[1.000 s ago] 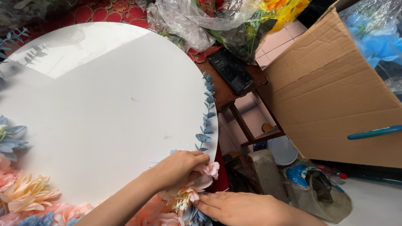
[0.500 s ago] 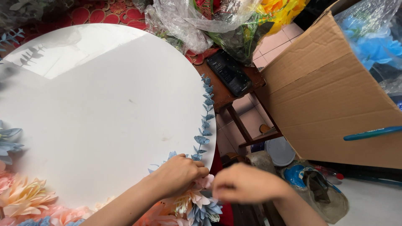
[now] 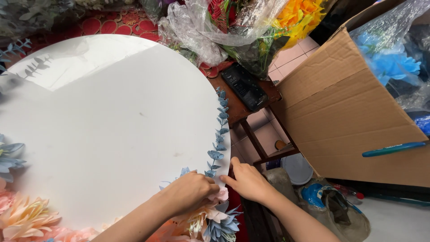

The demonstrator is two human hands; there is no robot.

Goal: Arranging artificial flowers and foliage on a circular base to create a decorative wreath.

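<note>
At the lower right rim of a round white board [image 3: 112, 121]: two bare hands at a cluster of artificial flowers [image 3: 217, 215].

Left hand [image 3: 190, 192] lies knuckles-up on the board's edge, fingers curled and pressed together over the pale pink bloom at the top of the cluster; whether the fingertips pinch a petal cannot be told. Right hand [image 3: 246, 181] sits just beside it, off the board's rim, fingers close together, thumb and forefinger extended toward the same bloom. A sprig of blue leaves [image 3: 219, 134] runs up the rim above both hands. Peach and pink flowers [image 3: 24, 219] line the lower left rim. Nearby: black phone [image 3: 244, 86] on a wooden stool, open cardboard box [image 3: 354, 112], bagged yellow flowers [image 3: 298, 15].
</note>
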